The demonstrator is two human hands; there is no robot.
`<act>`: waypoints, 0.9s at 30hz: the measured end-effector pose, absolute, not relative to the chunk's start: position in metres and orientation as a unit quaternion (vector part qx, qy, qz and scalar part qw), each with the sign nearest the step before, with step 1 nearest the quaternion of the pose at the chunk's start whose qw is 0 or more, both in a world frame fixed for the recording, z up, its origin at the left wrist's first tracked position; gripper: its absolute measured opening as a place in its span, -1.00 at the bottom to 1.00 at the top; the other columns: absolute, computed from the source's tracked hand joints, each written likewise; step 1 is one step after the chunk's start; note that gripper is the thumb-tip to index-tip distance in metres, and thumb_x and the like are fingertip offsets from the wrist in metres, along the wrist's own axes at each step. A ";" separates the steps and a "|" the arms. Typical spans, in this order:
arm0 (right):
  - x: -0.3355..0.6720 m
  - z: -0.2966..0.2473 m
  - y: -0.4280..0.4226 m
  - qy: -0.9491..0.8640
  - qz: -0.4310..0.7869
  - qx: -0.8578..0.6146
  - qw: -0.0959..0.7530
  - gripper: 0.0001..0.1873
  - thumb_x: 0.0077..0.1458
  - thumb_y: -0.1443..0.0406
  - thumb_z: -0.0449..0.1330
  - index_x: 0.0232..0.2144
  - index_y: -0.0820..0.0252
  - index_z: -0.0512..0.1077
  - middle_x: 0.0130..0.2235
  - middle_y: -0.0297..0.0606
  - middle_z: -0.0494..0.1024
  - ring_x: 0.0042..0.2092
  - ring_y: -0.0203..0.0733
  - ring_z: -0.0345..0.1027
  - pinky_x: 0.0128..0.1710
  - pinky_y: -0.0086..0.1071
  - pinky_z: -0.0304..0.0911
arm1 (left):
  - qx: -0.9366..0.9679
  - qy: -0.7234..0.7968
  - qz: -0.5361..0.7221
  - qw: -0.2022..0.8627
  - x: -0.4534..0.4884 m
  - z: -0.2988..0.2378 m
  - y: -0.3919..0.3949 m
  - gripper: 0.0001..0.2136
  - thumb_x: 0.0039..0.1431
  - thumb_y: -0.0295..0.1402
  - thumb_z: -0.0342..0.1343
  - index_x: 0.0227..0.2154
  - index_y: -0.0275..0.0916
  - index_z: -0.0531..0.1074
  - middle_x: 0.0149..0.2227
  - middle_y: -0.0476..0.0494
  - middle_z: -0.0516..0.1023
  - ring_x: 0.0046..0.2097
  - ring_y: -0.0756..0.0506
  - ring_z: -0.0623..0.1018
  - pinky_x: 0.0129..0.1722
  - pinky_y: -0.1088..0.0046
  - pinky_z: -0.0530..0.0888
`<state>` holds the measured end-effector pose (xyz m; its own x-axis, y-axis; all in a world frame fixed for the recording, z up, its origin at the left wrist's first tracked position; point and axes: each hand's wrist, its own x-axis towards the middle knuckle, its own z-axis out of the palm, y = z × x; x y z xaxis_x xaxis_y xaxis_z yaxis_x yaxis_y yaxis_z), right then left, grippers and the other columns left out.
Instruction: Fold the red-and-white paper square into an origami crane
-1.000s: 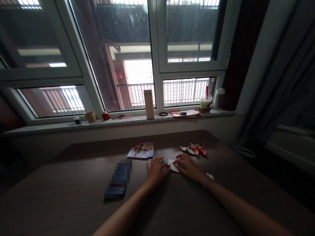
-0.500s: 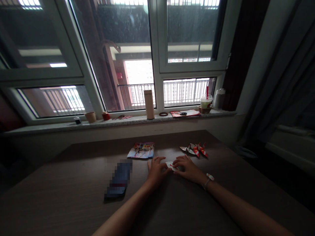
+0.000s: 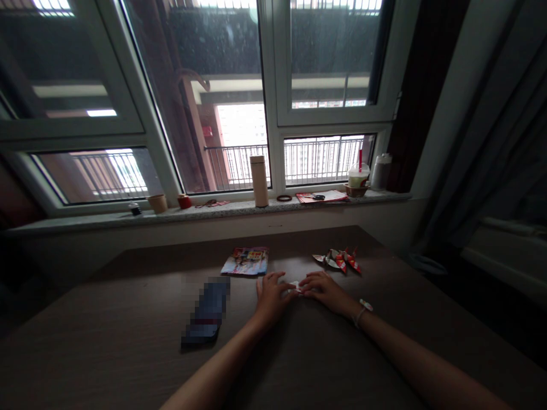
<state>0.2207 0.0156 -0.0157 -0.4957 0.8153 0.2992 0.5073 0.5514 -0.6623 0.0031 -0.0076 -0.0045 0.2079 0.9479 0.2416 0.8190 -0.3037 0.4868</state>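
Note:
Between my two hands lies a small piece of folded paper (image 3: 296,286), white with some red, on the brown table. My left hand (image 3: 274,296) grips its left side, thumb and fingers bent round the edge. From the other side my right hand (image 3: 323,290) pinches the right edge, a bracelet on its wrist. The fingers cover much of the paper, so its full shape is hidden. Just beyond my right hand sit several folded paper figures (image 3: 339,260) in red and white. A stack of colourful printed sheets (image 3: 247,261) is beyond my left hand.
A dark, pixelated flat object (image 3: 207,313) lies left of my left arm. On the windowsill (image 3: 217,212) stand a beige flask (image 3: 258,182), a paper cup (image 3: 158,204), a drink cup with a red straw (image 3: 358,176) and scissors (image 3: 318,197) on red paper.
My right hand has shifted slightly left, closer to my left hand. Less of the paper shows between the fingers, and it looks narrower. Everything else is where it was.

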 end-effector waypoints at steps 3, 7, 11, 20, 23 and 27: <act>0.219 -0.015 0.015 -0.819 0.258 -0.406 0.313 -0.78 0.16 0.09 0.20 -0.29 -0.01 0.61 -0.05 -0.30 0.61 0.16 0.00 0.24 0.22 -0.04 -0.02 | 0.764 0.581 0.251 0.124 0.004 -0.003 -0.008 -0.81 0.16 -0.12 0.16 -0.22 0.07 0.61 0.19 -0.05 0.38 0.26 -0.31 0.20 0.28 -0.18 -0.05; 0.216 -0.015 0.015 -0.800 0.266 -0.425 0.331 -0.77 0.14 0.09 0.20 -0.34 0.03 0.60 -0.09 -0.27 0.63 0.14 0.00 0.26 0.21 -0.07 0.01 | 0.760 0.589 0.250 0.117 0.007 0.002 -0.011 -0.81 0.17 -0.15 0.13 -0.25 0.04 0.62 0.19 -0.07 0.38 0.26 -0.30 0.20 0.27 -0.19 -0.03; 0.213 -0.016 0.016 -0.794 0.258 -0.433 0.341 -0.80 0.13 0.13 0.21 -0.35 0.06 0.59 -0.12 -0.26 0.63 0.11 0.00 0.29 0.20 -0.09 0.02 | 0.754 0.600 0.246 0.105 0.009 0.003 -0.012 -0.83 0.15 -0.17 0.14 -0.29 0.02 0.62 0.19 -0.05 0.39 0.26 -0.31 0.20 0.26 -0.19 0.00; 0.208 -0.011 0.007 -0.807 0.196 -0.449 0.330 -0.81 0.16 0.19 0.18 -0.21 0.04 0.55 -0.13 -0.26 0.58 0.03 -0.07 0.33 0.13 -0.16 0.11 | 0.753 0.608 0.229 0.103 0.010 0.003 -0.011 -0.77 0.15 -0.19 0.15 -0.12 0.14 0.55 0.21 -0.03 0.36 0.27 -0.30 0.19 0.25 -0.18 -0.01; 0.207 -0.008 0.005 -0.828 0.179 -0.434 0.307 -0.83 0.19 0.26 0.13 -0.25 0.03 0.55 -0.12 -0.29 0.59 0.07 -0.05 0.30 0.20 -0.06 0.02 | 0.758 0.604 0.222 0.108 0.010 0.006 -0.013 -0.80 0.17 -0.19 0.14 -0.16 0.14 0.57 0.22 -0.02 0.35 0.27 -0.31 0.18 0.25 -0.19 -0.02; 0.209 -0.005 0.002 -0.844 0.139 -0.429 0.289 -0.76 0.22 0.34 0.08 -0.23 -0.02 0.54 -0.07 -0.33 0.60 0.18 0.01 0.21 0.27 0.17 -0.20 | 0.764 0.598 0.221 0.103 0.010 0.006 -0.013 -0.83 0.16 -0.16 0.15 -0.23 0.10 0.60 0.22 -0.03 0.35 0.28 -0.33 0.18 0.24 -0.22 -0.01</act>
